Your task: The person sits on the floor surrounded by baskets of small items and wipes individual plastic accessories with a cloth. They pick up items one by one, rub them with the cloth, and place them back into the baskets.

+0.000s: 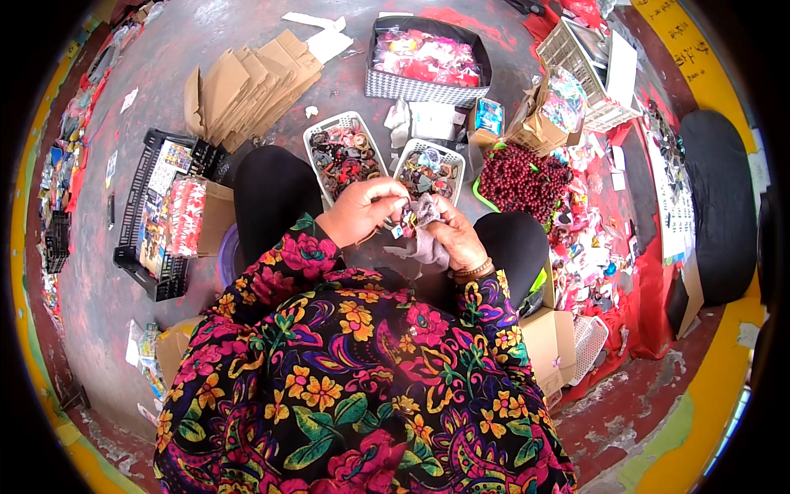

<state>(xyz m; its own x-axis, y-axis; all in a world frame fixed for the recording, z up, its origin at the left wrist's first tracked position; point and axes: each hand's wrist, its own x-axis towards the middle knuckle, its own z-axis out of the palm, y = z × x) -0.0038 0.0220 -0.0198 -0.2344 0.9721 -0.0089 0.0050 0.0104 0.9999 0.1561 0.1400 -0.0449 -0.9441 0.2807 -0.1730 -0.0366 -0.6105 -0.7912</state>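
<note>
In front of my body, my right hand (457,240) grips a greyish-mauve piece of gathered cloth (426,211). It looks like a scrunchie with a loose tail hanging below the fingers. Thumb and fingers of my left hand (362,211) pinch together beside it, by a small dark and reddish bit with a pale blue-white tag. Whatever the left fingertips hold is too small to name. Just beyond the hands stand two white plastic baskets, the left basket (382,153) and the right basket (462,165), both filled with hair-tie-like pieces in mixed colours.
Dark red beads (523,181) heap in a green tray at the right. A patterned fabric bin (428,85) holds pink packets. Flattened cardboard (251,86) leans at the far left, near a black crate (140,198). A carton (535,346) sits by my right elbow.
</note>
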